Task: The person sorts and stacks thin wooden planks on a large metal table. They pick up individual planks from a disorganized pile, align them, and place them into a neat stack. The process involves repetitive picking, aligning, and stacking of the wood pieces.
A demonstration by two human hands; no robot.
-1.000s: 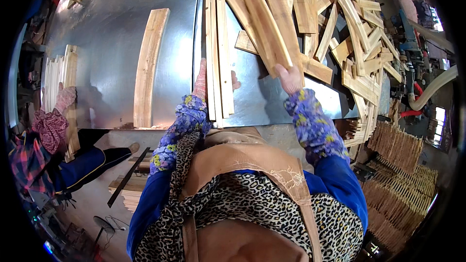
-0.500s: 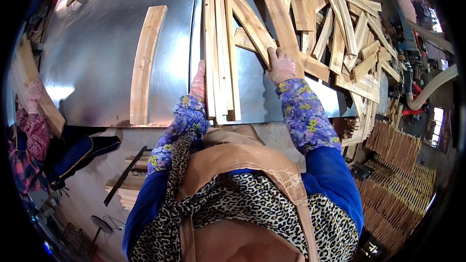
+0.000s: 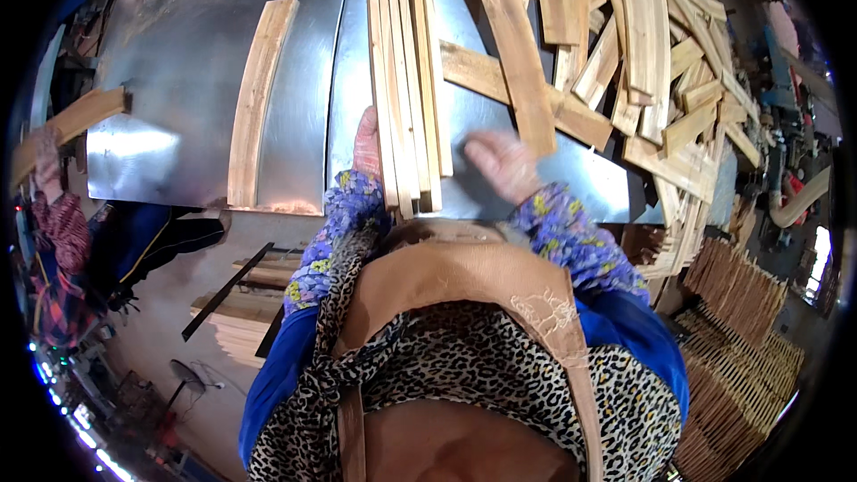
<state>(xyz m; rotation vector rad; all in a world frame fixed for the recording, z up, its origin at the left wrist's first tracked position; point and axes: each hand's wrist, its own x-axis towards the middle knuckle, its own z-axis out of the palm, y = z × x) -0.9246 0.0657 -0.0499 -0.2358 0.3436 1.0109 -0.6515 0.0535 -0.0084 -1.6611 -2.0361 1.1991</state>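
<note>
A row of several wooden slats (image 3: 408,98) stands on edge, side by side, on the metal tabletop, running away from me. My left hand (image 3: 367,145) lies flat against the row's left side, its fingers stretched along the outer slat. To the right of the row, my right hand (image 3: 507,167) hangs over the tabletop with nothing in it. Its fingers are loosely spread and slightly blurred. Just beyond it, a broad plank (image 3: 516,54) lies slanting across another board (image 3: 475,72).
A loose heap of wooden boards (image 3: 647,45) covers the table's right side. One board (image 3: 259,107) lies alone on the left metal sheet (image 3: 170,62). At far left, another person's hand (image 3: 49,165) holds a board (image 3: 85,120). Stacked slats (image 3: 234,328) stand below the table edge.
The slanting plank under my right hand has been brought upright against the row's right side. My right hand has let go and moved nearer me. The other person's board has swung toward the table.
</note>
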